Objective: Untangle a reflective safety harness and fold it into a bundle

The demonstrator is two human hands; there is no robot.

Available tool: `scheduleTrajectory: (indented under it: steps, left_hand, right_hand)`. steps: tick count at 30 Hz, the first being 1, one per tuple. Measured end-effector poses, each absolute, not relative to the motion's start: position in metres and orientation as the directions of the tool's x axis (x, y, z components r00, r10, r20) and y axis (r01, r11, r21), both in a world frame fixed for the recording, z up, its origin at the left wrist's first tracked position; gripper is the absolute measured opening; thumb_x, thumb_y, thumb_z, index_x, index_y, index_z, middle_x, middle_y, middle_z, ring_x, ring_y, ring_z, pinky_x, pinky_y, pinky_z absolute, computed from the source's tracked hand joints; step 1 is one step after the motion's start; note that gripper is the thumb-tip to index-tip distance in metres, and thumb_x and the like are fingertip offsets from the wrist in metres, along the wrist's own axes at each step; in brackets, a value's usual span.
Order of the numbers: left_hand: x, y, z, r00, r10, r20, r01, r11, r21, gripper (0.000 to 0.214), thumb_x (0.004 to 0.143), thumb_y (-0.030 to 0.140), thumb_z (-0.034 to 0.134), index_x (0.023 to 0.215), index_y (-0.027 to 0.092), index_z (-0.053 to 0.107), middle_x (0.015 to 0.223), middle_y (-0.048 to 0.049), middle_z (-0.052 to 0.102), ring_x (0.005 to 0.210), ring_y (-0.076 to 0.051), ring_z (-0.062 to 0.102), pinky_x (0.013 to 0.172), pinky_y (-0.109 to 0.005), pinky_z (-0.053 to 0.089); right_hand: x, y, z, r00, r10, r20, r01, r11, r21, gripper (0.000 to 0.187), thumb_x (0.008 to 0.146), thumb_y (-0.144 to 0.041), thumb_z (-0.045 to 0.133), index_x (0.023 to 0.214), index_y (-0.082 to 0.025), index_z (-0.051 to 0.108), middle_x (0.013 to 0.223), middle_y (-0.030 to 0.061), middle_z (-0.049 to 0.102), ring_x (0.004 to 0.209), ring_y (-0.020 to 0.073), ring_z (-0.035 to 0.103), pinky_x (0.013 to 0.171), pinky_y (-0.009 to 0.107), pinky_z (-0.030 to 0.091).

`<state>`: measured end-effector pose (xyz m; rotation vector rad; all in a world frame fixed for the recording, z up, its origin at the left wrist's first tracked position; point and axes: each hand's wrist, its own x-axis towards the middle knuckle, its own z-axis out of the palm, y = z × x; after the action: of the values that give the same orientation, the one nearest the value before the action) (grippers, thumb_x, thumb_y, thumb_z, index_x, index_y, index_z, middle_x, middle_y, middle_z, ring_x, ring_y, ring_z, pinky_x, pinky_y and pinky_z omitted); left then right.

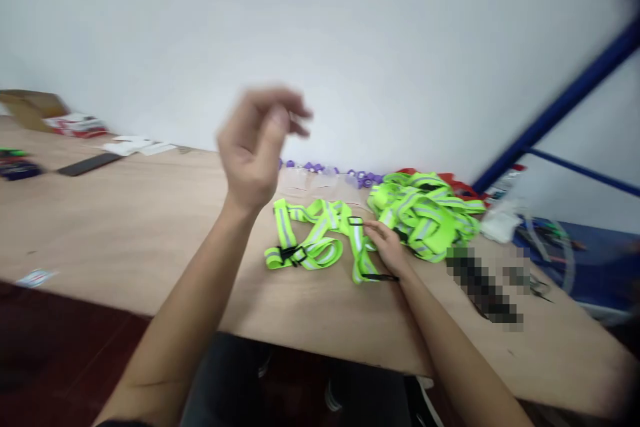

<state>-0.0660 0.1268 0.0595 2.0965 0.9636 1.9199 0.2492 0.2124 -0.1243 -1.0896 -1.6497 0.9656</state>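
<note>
Neon-yellow, silver-striped webbing harness (330,215) lies crosswise, leftward from the nearer right hand (389,247), whether pinching I cannot tell; the raised left hand (255,147) curls loosely, empty.

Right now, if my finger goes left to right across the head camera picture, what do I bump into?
Cardboard box, dark flat strip, white papers, raised left hand, laid-out bright green straps, bright green strap heap, white bundle.
</note>
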Motion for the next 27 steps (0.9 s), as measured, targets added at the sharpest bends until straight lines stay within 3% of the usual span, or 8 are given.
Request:
scheduleTrajectory:
  steps: [2,5,9,14,19,23,27]
  left_hand:
    - [-0.055,0.151,0.033,0.113,0.623,0.774,0.449,-0.727,0.520,0.022,0.097,0.030,0.049,0.102,0.014,0.065,0.092,-0.0039,0.069,0.077,-0.014,0.063,0.072,-0.027,0.051]
    - [-0.050,0.179,-0.024,0.414,0.821,0.393,0.668,-0.568,0.481,0.024,0.092,0.025,0.048,0.081,0.015,0.066,0.074,-0.0024,0.068,0.066,-0.014,0.059,0.063,-0.026,0.042]
    - [-0.057,0.189,-0.080,0.435,0.890,0.137,0.785,-0.450,0.425,0.029,0.091,0.030,0.048,0.069,0.016,0.062,0.070,-0.0027,0.066,0.063,-0.014,0.055,0.059,-0.026,0.034]
    - [-0.050,0.187,-0.094,0.416,0.908,0.047,0.798,-0.389,0.461,0.043,0.091,0.052,0.053,0.065,0.017,0.057,0.063,0.0002,0.061,0.059,-0.014,0.051,0.057,-0.026,0.028]
    - [-0.042,0.185,-0.092,0.480,0.877,-0.023,0.759,-0.402,0.512,0.047,0.079,0.061,0.067,0.068,0.017,0.056,0.064,0.0035,0.059,0.059,-0.012,0.048,0.056,-0.024,0.025]
    - [-0.044,0.181,-0.091,0.517,0.856,-0.016,0.723,-0.427,0.543,0.044,0.080,0.059,0.068,0.071,0.018,0.056,0.067,0.0040,0.059,0.061,-0.011,0.049,0.056,-0.023,0.025]
    - [-0.045,0.179,-0.091,0.511,0.860,-0.006,0.726,-0.427,0.538,0.047,0.087,0.060,0.059,0.069,0.017,0.052,0.063,0.0041,0.053,0.057,-0.010,0.044,0.055,-0.024,0.025]
  right_hand:
    - [0.248,0.213,-0.126,-0.202,0.944,0.260,0.235,0.304,-0.923,0.039,0.077,-0.053,0.070,0.100,-0.022,0.071,0.108,0.0105,0.072,0.102,0.0283,0.067,0.093,0.044,0.053]
    - [0.249,0.219,-0.133,-0.198,0.947,0.253,0.210,0.293,-0.933,0.047,0.077,-0.057,0.068,0.107,-0.021,0.067,0.113,0.0119,0.070,0.104,0.0278,0.067,0.094,0.044,0.053]
    - [0.252,0.222,-0.140,-0.226,0.954,0.199,0.166,0.239,-0.957,0.062,0.079,-0.059,0.068,0.126,-0.021,0.056,0.111,0.0122,0.069,0.109,0.0271,0.065,0.098,0.044,0.050]
    - [0.252,0.216,-0.134,-0.342,0.928,0.145,0.231,0.233,-0.945,0.079,0.082,-0.056,0.069,0.147,-0.023,0.037,0.122,0.0120,0.064,0.117,0.0264,0.060,0.101,0.043,0.048]
    - [0.246,0.213,-0.132,-0.413,0.896,0.160,0.357,0.321,-0.877,0.088,0.077,-0.049,0.076,0.151,-0.024,0.035,0.140,0.0138,0.053,0.130,0.0300,0.051,0.109,0.047,0.042]
    - [0.243,0.216,-0.134,-0.451,0.871,0.196,0.350,0.374,-0.859,0.078,0.080,-0.044,0.074,0.147,-0.024,0.041,0.150,0.0126,0.045,0.135,0.0302,0.047,0.112,0.049,0.040]
    - [0.249,0.221,-0.139,-0.442,0.871,0.213,0.334,0.381,-0.862,0.068,0.081,-0.041,0.074,0.142,-0.026,0.048,0.145,0.0101,0.051,0.132,0.0296,0.051,0.111,0.050,0.042]
